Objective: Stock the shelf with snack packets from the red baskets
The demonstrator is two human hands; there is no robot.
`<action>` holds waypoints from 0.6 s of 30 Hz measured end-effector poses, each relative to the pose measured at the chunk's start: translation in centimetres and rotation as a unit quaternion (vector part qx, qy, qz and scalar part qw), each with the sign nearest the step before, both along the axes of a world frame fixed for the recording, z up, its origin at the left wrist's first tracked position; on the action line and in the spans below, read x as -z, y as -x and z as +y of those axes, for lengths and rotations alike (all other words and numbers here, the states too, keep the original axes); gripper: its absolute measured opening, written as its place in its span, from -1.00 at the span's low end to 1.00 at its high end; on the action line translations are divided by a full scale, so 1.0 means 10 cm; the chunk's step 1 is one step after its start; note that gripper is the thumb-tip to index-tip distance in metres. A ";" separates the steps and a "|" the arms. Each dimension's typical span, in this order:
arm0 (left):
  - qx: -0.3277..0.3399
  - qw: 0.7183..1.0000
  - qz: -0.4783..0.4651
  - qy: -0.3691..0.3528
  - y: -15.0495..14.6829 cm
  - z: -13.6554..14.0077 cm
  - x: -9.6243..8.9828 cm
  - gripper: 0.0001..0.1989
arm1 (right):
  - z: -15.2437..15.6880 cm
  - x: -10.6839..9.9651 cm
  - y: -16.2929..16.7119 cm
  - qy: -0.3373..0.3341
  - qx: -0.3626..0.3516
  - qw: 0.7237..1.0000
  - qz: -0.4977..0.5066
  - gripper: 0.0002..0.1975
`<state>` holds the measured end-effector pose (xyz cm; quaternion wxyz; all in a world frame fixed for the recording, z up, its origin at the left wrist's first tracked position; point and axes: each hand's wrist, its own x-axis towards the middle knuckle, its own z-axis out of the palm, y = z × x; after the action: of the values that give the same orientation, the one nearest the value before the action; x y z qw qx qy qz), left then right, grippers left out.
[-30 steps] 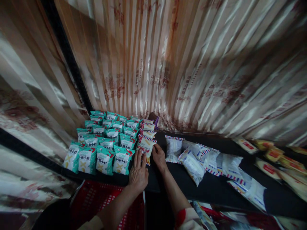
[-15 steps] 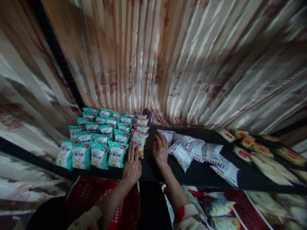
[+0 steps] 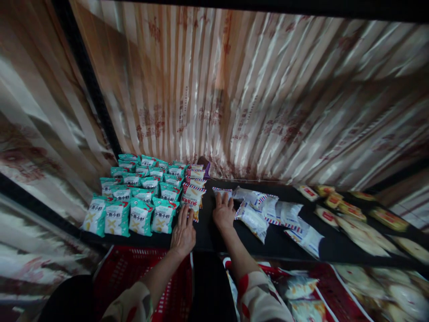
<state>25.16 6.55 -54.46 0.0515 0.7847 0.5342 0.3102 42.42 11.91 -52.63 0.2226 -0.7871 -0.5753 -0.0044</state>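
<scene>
My left hand (image 3: 183, 235) has its fingers stretched out flat, tips against the lower part of a striped-edge snack bag (image 3: 193, 197). That bag leans at the front of a narrow row of similar bags. To the right, my right hand (image 3: 224, 217) lies with its fingers a little apart on another striped-edge snack bag (image 3: 223, 192), partly covering it. More white snack bags (image 3: 254, 219) with red and blue striped edges lie loosely beside it. Left of the row, teal-and-white snack bags (image 3: 140, 217) stand in several neat rows.
Everything stands on a black shelf (image 3: 208, 241) backed by a pleated curtain (image 3: 201, 89). Below are a red basket (image 3: 144, 259) and a red crate (image 3: 330, 281) with more bags. Yellow and pale packages (image 3: 355, 223) lie at the right. A dark post (image 3: 87, 76) rises at the left.
The view has shifted slightly. My right fingers have moved from the near side of a snack bag onto it. My left hand stays at the front bag of the row.
</scene>
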 end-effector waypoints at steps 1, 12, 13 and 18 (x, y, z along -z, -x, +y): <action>0.005 1.000 -0.002 -0.001 0.01 -0.01 0.00 -0.38 | -0.05 -0.04 0.03 0.019 -0.007 1.000 -0.002 -0.34; 0.099 0.993 -0.056 0.041 0.00 -0.49 -0.05 -0.52 | -0.86 -0.15 0.20 0.003 -0.119 0.991 0.062 -0.31; 0.105 0.991 -0.066 0.052 -0.04 -0.55 -0.07 -0.54 | -0.90 -0.15 0.19 -0.010 -0.125 0.988 0.093 -0.33; 0.093 0.979 -0.124 0.134 -0.23 -0.79 -0.19 -0.55 | -1.13 -0.18 0.18 -0.023 -0.042 0.953 0.298 -0.38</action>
<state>27.50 -1.35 -52.56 0.2503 0.7728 0.4847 0.3244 40.67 0.58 -50.82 0.4015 -0.7224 -0.5154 0.2266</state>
